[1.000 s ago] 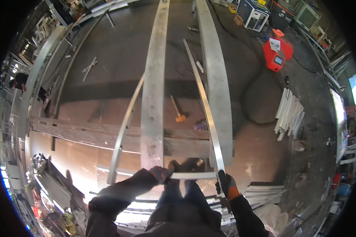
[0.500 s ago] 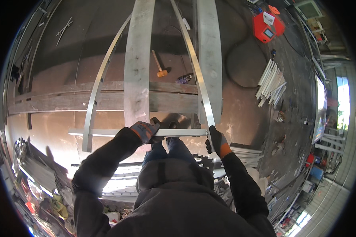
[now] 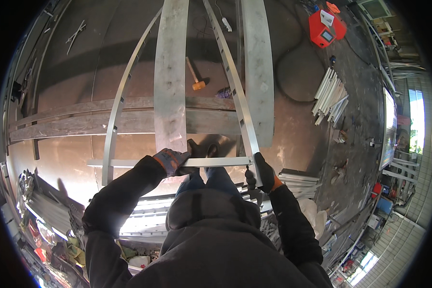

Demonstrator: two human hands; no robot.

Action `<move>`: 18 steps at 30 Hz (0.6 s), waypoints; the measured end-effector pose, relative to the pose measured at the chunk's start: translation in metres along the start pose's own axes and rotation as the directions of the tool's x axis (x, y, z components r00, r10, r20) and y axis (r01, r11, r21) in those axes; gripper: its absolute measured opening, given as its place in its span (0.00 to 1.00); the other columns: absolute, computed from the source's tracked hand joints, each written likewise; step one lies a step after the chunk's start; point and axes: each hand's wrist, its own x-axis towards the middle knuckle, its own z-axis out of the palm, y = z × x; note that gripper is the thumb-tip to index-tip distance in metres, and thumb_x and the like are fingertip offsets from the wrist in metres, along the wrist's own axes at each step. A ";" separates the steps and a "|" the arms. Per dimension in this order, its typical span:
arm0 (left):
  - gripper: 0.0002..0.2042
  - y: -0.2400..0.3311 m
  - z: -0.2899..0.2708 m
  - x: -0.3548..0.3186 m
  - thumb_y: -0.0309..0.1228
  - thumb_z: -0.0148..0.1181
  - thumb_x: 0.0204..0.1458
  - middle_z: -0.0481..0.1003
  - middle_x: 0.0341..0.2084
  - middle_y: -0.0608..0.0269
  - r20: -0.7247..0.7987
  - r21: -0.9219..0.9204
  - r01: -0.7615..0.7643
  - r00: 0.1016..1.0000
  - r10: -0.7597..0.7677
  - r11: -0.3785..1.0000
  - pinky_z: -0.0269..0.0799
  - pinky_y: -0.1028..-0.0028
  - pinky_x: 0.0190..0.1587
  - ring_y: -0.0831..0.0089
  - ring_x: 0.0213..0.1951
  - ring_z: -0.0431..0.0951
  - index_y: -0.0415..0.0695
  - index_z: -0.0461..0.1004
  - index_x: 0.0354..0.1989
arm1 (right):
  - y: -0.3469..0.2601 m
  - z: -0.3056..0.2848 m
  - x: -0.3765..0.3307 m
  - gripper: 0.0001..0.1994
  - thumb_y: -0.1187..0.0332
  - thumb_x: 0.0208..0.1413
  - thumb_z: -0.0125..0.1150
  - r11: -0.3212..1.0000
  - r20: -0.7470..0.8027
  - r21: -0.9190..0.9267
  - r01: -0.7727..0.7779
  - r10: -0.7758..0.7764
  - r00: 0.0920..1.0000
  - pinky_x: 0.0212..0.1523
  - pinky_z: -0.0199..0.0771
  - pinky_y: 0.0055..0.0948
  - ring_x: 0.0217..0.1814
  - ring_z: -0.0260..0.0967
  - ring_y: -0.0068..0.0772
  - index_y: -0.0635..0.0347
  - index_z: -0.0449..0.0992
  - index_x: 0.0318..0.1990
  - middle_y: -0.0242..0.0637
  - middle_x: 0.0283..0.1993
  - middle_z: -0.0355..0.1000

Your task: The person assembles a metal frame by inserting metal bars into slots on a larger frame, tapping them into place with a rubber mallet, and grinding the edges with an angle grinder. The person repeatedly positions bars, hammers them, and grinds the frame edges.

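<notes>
My left hand (image 3: 171, 162), in a grey and orange glove, is closed around a narrow metal crossbar (image 3: 221, 162) held level before my body. The crossbar's right end meets the near end of a long right rail (image 3: 240, 101), whose face carries a row of dark slots. My right hand (image 3: 262, 173), in a black and orange glove, is wrapped around that rail's end, just beside the joint. Toward its left end the crossbar crosses a second slotted rail (image 3: 115, 120), which no hand touches. Whether crossbar and rails are fastened I cannot tell.
Two wide grey beams (image 3: 170, 91) run away from me, over dark cross beams (image 3: 72, 126). A mallet (image 3: 195, 77) lies between them. At right are a red machine (image 3: 325, 30), a dark cable (image 3: 278, 72) and a pile of short metal bars (image 3: 330, 96). Metal profiles (image 3: 297, 180) lie near my right arm.
The right rail has rolled in my right hand, so its slotted face now shows. The crossbar has shifted slightly; my left hand keeps its hold on it.
</notes>
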 end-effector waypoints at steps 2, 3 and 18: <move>0.16 0.000 -0.004 -0.004 0.44 0.67 0.56 0.77 0.25 0.50 -0.011 0.000 -0.013 1.000 0.013 1.000 0.74 0.56 0.32 0.48 0.31 0.80 0.45 0.71 0.35 | 0.000 0.004 -0.003 0.29 0.33 0.63 0.46 1.000 0.042 0.016 0.024 -0.025 0.999 0.20 0.67 0.33 0.19 0.62 0.30 0.52 0.70 0.41 0.33 0.24 0.67; 0.16 0.001 -0.007 -0.005 0.44 0.67 0.56 0.77 0.24 0.50 0.003 0.026 -0.008 1.000 0.008 1.000 0.74 0.56 0.32 0.48 0.31 0.80 0.45 0.70 0.35 | 0.000 0.007 -0.004 0.29 0.34 0.64 0.46 0.999 0.041 0.030 0.027 -0.029 0.999 0.19 0.67 0.33 0.18 0.63 0.31 0.54 0.70 0.41 0.33 0.24 0.68; 0.16 0.018 -0.064 -0.012 0.45 0.66 0.56 0.78 0.23 0.50 0.099 0.157 -0.037 0.995 0.022 0.987 0.75 0.57 0.32 0.48 0.29 0.80 0.44 0.72 0.35 | -0.004 0.026 -0.013 0.30 0.34 0.64 0.44 0.996 -0.041 -0.069 0.057 -0.060 0.997 0.17 0.64 0.30 0.17 0.62 0.27 0.56 0.69 0.40 0.33 0.23 0.66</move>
